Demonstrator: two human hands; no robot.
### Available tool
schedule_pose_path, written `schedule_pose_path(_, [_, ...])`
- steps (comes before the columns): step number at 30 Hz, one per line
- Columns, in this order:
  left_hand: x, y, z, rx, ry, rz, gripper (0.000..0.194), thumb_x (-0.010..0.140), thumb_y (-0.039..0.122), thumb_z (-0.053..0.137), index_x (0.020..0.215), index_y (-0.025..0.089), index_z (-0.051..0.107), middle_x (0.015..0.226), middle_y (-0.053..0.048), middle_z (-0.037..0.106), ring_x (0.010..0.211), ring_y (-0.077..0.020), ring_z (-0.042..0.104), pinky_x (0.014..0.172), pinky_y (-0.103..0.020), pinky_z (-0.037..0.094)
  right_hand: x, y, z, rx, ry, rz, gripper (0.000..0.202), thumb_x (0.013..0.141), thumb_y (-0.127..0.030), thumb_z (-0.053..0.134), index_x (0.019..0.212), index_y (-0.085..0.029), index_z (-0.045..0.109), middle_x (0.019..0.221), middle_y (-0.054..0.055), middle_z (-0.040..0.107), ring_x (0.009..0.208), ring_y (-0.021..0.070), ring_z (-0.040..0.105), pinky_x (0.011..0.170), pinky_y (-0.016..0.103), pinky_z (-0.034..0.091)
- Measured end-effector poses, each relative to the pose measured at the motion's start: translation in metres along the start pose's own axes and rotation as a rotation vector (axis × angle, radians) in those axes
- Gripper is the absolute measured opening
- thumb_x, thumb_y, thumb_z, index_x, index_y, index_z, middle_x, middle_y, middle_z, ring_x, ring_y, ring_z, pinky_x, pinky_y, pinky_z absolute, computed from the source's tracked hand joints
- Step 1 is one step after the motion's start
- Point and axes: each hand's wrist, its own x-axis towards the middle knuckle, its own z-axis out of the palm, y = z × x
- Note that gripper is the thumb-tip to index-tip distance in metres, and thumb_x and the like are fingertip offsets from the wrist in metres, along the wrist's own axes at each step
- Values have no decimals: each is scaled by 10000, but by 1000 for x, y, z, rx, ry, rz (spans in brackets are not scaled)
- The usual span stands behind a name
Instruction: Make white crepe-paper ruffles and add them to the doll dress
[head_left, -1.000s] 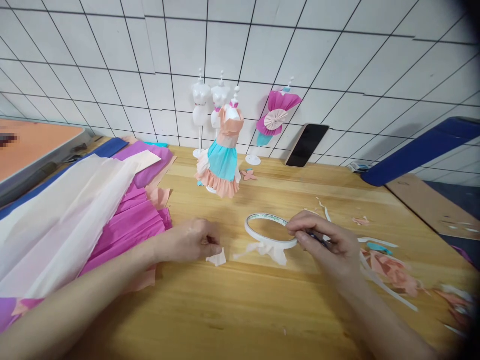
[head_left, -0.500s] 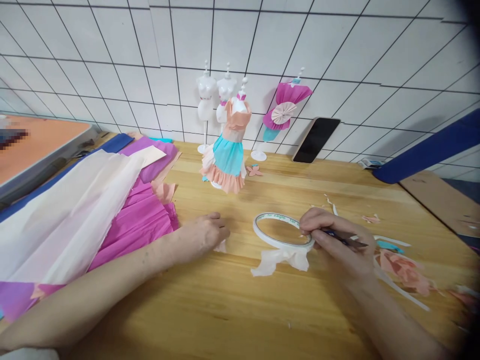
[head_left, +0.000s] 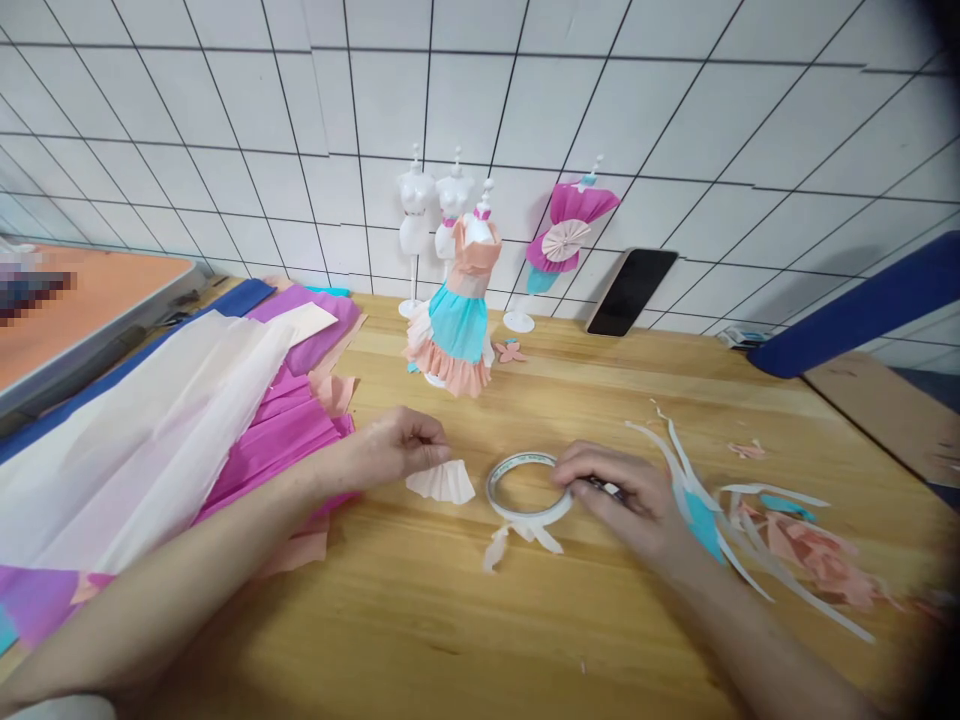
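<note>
Between its fingertips, my left hand (head_left: pixel 409 445) pinches a small pleated piece of white paper (head_left: pixel 442 482), which hangs just over the wood. My right hand (head_left: pixel 619 490) is closed on the right side of a white tape roll (head_left: pixel 495 497); a dark tool (head_left: pixel 606 487), partly hidden, also lies in that hand. Below the roll is a small white paper bow (head_left: pixel 536 535), its upper part close to the roll's edge. The pleated piece and the roll are a short gap apart.
Crepe paper sheets (head_left: pixel 285 440) cover the left side. Behind stand a mannequin in a peach and blue dress (head_left: pixel 457 325), bare mannequins (head_left: pixel 415 200), a magenta-dressed one (head_left: pixel 566 225) and a phone (head_left: pixel 632 292). Paper scraps (head_left: pixel 817 555) lie at the right, near a blue roll (head_left: pixel 855 300).
My left hand has lifted slightly, with the pleated white piece now showing in its fingers. My right hand and the tape roll have shifted left, uncovering white strips and a blue scrap.
</note>
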Motion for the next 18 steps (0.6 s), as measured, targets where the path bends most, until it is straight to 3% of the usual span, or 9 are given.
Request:
schedule_pose_path(6, [-6,7,-15,-83,132,61,320,822,400,541,689,111,573,596,17,496,542,-78,422,500,-210,312,-1,6,15,-44,-144,16,245,820,-68,428,818,-190,641,764,35,633,554,123,573,514,239,452])
schedule_pose_path(12, [-8,8,-17,-141,105,58,297,809,386,565,708,108,589,603,14,515,552,-82,452,514,-216,337,-4,3,28,-161,-370,-10,361,675,70,441,826,-193,637,896,54,637,778,169,609,653,263,443])
schedule_pose_path(18, [-2,0,-13,-154,72,64,321,796,417,572,695,113,587,582,19,505,530,-80,449,499,-213,336,-8,-4,33,-224,-436,-25,472,603,111,409,859,-213,637,992,38,639,803,161,618,657,249,413])
